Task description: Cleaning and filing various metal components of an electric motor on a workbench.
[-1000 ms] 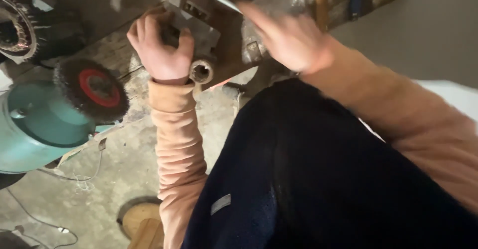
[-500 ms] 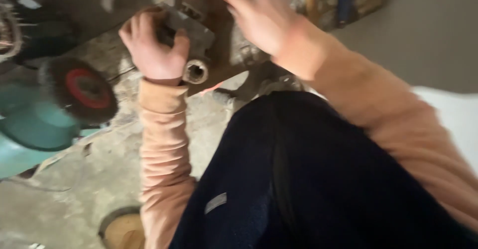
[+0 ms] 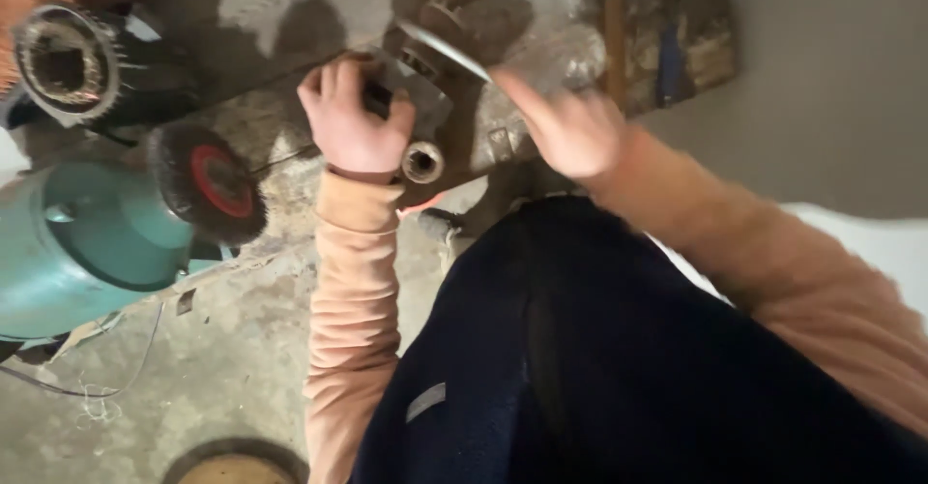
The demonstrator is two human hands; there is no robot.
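Left hand point(image 3: 353, 121) clenched on a metal machine part point(image 3: 425, 107) — right hand point(image 3: 570, 131) blurred just beside it, grip unclear — right of a wire wheel point(image 3: 208, 182).

The left hand point(image 3: 353, 121) is in the upper middle of the frame, back of the hand toward the camera, fingers curled closed in a grip. Its forearm in a peach sleeve goes straight down to the lower middle. The right hand point(image 3: 570, 131) is to the right of it, blurred, with fingers loosely spread and one finger pointing to upper left; its sleeve runs to the lower right corner
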